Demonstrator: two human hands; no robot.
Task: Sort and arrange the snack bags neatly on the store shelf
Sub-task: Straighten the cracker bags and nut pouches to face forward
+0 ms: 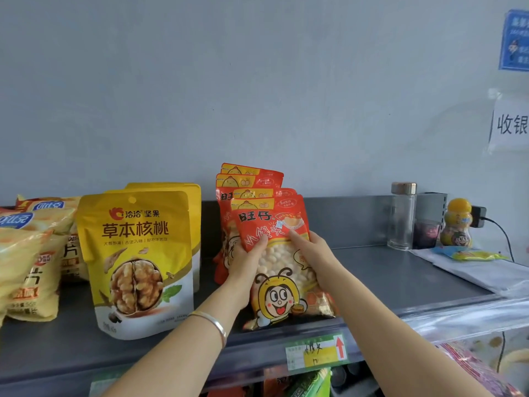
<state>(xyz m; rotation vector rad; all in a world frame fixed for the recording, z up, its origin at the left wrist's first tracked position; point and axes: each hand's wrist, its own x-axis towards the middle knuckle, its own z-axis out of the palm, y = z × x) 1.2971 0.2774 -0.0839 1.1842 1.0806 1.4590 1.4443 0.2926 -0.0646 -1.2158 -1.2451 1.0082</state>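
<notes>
Several red snack bags with a cartoon face stand in a row on the grey shelf [400, 279]. The front red bag [282, 270] stands upright near the shelf's front edge. My left hand [246, 262] grips its left edge, thumb on the front. My right hand [317, 253] holds its right side, with the fingers lying on the front. More red bags [249, 179] stand behind it toward the wall. To the left are yellow walnut bags [137, 262], one behind another, and farther left yellow chip bags [25, 265] lean in a pile.
At the shelf's right end stand a clear glass bottle [402, 217], a dark cup [426, 233], a small yellow bottle [457, 227] and a plugged-in charger [478, 216]. White paper [481, 270] with a small yellow packet [472, 255] lies there. A price tag [316, 352] hangs on the shelf's front rail.
</notes>
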